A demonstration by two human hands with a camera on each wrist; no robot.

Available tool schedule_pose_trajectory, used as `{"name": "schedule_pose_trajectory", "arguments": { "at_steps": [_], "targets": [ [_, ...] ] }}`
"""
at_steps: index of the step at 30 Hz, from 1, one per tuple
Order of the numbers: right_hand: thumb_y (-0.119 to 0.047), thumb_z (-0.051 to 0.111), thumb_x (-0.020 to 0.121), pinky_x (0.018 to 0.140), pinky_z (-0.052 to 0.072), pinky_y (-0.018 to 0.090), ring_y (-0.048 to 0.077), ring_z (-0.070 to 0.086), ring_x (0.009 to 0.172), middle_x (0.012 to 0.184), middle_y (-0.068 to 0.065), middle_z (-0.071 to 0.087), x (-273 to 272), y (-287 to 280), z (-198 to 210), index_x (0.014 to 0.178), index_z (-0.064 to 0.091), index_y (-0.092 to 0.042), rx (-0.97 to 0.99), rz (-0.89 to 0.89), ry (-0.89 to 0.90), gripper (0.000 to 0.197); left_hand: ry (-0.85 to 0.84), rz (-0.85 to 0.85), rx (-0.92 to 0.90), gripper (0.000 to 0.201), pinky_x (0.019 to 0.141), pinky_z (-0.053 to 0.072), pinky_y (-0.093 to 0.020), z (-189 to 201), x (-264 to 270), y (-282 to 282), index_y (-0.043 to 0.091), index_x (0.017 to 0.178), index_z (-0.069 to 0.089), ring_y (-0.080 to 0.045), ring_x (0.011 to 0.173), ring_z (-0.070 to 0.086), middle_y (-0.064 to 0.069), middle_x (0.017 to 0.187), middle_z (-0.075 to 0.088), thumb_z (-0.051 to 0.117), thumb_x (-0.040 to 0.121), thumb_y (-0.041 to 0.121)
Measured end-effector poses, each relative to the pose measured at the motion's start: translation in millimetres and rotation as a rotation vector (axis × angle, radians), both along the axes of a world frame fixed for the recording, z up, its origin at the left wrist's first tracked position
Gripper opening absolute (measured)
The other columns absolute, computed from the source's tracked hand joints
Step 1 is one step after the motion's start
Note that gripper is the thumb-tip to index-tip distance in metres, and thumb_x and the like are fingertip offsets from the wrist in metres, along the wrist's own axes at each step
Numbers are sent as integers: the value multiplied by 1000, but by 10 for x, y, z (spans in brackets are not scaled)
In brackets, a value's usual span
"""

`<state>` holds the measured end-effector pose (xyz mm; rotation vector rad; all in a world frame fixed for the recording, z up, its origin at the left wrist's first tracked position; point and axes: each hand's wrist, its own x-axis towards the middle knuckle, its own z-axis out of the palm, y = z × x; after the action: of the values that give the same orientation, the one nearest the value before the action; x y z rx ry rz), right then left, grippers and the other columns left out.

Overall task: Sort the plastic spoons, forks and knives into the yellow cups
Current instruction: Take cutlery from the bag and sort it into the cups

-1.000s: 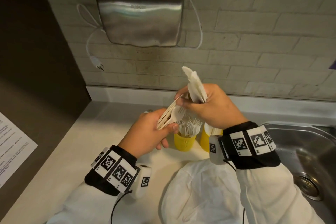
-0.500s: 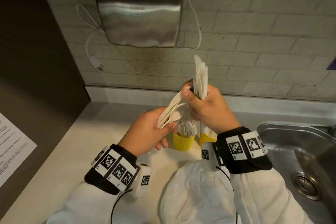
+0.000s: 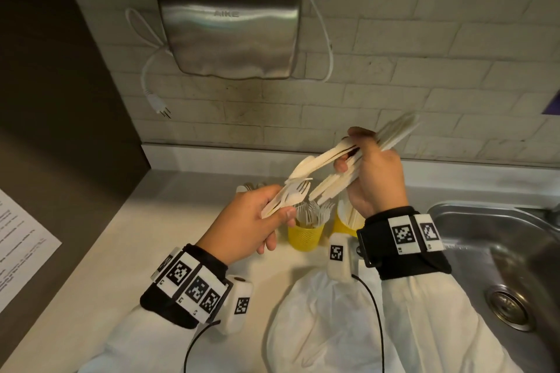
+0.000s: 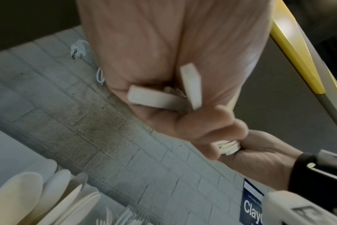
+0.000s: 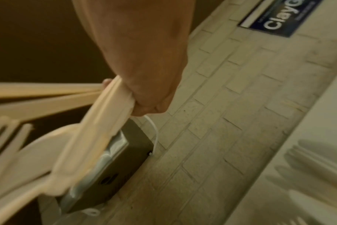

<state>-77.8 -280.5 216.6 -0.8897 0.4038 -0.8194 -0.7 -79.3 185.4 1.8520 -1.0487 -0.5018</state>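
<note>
My left hand (image 3: 257, 222) grips a mixed bundle of white plastic cutlery (image 3: 291, 195), a fork's tines showing at its front; its handle ends (image 4: 158, 100) poke from my palm. My right hand (image 3: 371, 172) holds a bunch of white knives (image 3: 330, 183) slanting down to the left, and its thumb and forefinger pinch the handle of a piece (image 3: 321, 159) coming from the left bundle. Below stand two yellow cups: the middle cup (image 3: 304, 238) full of forks and the right cup (image 3: 344, 224) partly hidden by my right wrist. Spoon bowls (image 4: 19, 196) show in the left wrist view.
A steel sink (image 3: 500, 251) lies to the right. A white plastic bag (image 3: 327, 321) lies on the counter (image 3: 91, 266) in front of the cups. A steel hand dryer (image 3: 228, 27) hangs on the brick wall with a loose plug (image 3: 160, 107). A paper sheet (image 3: 21, 248) lies at the far left.
My right hand has moved right and tilted its bunch from upright to slanting, drawing a piece out of the left bundle. The left hand has stayed in place.
</note>
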Motion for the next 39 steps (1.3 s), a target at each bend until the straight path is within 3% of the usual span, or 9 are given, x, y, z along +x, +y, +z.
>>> {"name": "schedule_pose_trajectory", "arguments": {
  "at_steps": [4, 10, 14, 18, 23, 26, 30, 35, 39],
  "targets": [
    [-3, 60, 96, 57, 50, 32, 21, 59, 57, 71, 10, 60, 25, -108, -29, 96, 63, -4, 251, -55, -51, 4, 38, -28, -40, 9, 48, 47, -24, 15, -29, 3, 23, 101, 64, -5, 43, 52, 19, 64, 68, 57, 104, 20],
    [-3, 53, 101, 66, 60, 39, 28, 71, 59, 61, 11, 64, 33, -146, -80, 102, 50, -7, 522, 27, -238, 5, 254, -76, -201, 12, 45, 36, -24, -6, -18, 4, 16, 106, 64, -9, 45, 42, 8, 74, 68, 52, 105, 17],
    [0, 54, 101, 51, 53, 29, 21, 62, 49, 64, 9, 58, 39, -145, -71, 94, 50, -7, 444, -26, -200, 11, 372, -94, -280, 31, 42, 31, -20, -10, -1, -1, 5, 121, 61, -9, 46, 37, 8, 80, 66, 53, 99, 26],
    [8, 46, 98, 49, 46, 27, 19, 53, 51, 72, 11, 55, 53, -138, -30, 89, 55, -8, 308, -24, -200, 20, 462, -93, -329, 21, 43, 25, -25, -20, 3, 12, 23, 109, 68, -9, 46, 32, 3, 69, 49, 58, 96, 37],
    [9, 43, 98, 55, 54, 32, 32, 74, 70, 75, 9, 54, 61, -115, -21, 91, 52, -10, 255, -11, -127, 22, 468, -97, -311, 15, 41, 21, -26, -11, 2, 21, 25, 94, 62, -13, 45, 25, 4, 60, 39, 68, 96, 38],
    [10, 44, 97, 61, 58, 36, 38, 77, 83, 77, 7, 57, 50, -77, -23, 93, 54, -13, 242, 8, -96, 26, 474, -46, -291, 24, 43, 32, -24, -6, -30, 3, 21, 83, 56, -12, 44, 28, 2, 56, 33, 65, 93, 41],
    [11, 45, 94, 59, 49, 31, 22, 61, 62, 75, 4, 59, 56, -81, -45, 100, 57, -16, 176, -41, -78, 30, 564, 109, -255, 31, 70, 60, -43, -56, -14, -69, 7, 100, 57, -15, 47, 49, 0, 58, 36, 61, 98, 38],
    [4, 47, 95, 57, 45, 32, 17, 53, 53, 74, 1, 58, 131, 37, -36, 105, 59, -19, -146, -234, 2, 28, 792, 182, -223, 28, 51, 59, -34, -110, -58, -157, 17, 119, 58, -32, 75, 75, -10, 95, 75, 60, 101, 38],
    [-13, 58, 100, 51, 41, 33, 15, 44, 50, 61, -12, 51, 234, 261, -32, 101, 56, -21, -345, -313, -21, 9, 911, 236, -233, 31, 65, 64, -46, -154, -120, -281, 15, 123, 58, -35, 98, 76, -13, 118, 75, 60, 100, 36]
  ]
}}
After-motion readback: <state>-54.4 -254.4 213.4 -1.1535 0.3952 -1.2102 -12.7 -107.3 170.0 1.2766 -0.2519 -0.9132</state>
